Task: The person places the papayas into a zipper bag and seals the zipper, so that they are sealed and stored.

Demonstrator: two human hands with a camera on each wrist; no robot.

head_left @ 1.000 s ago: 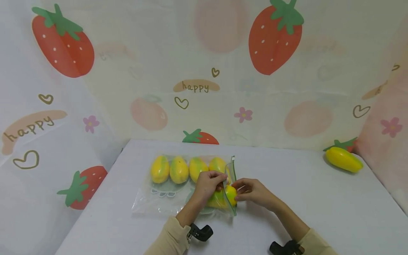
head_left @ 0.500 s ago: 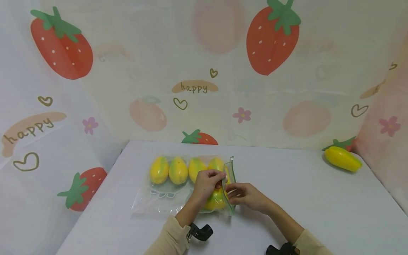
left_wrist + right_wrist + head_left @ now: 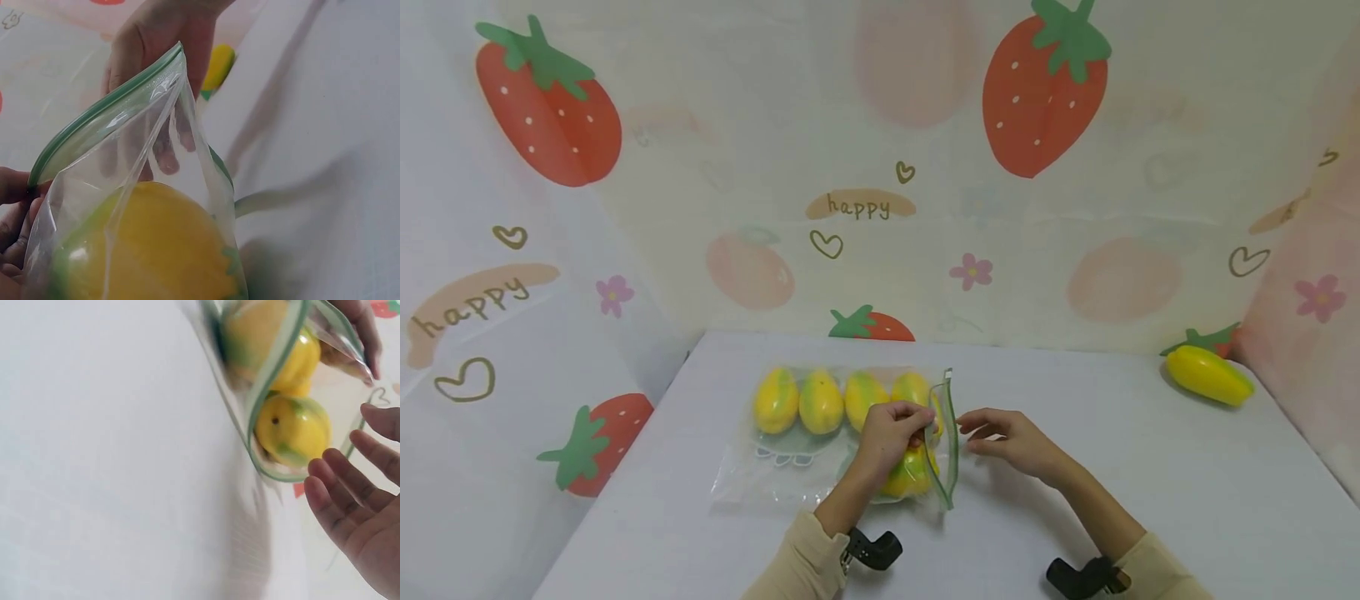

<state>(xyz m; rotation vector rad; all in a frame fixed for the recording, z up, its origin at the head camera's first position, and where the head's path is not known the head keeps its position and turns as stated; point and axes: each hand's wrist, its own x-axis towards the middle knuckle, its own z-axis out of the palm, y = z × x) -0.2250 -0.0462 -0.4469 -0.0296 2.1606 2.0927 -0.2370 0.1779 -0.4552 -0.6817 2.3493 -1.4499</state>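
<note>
A clear zip bag (image 3: 737,479) with a green-edged mouth lies on its side, its mouth facing right. My left hand (image 3: 880,442) pinches the upper edge of that mouth, holding it apart. Inside, yellow-and-green oval fruits (image 3: 822,402) form a row along the far side. Another fruit (image 3: 904,475) lies nearer, partly behind the left hand; its rounded end fills the lower left wrist view. My right hand (image 3: 1015,446) is just right of the mouth, fingers spread and holding nothing. In the right wrist view, a fruit (image 3: 297,434) with a dark spot shows just inside the mouth.
One longer yellow fruit (image 3: 1210,375) lies at the table's far right corner. A white cloth covers the table (image 3: 1150,483). Printed curtains (image 3: 1037,217) with strawberries and hearts stand behind and at both sides.
My right hand was at the near fruit in the mouth, pushed inward to the left with it, then drew back right, away from the bag. The left hand kept its grip.
</note>
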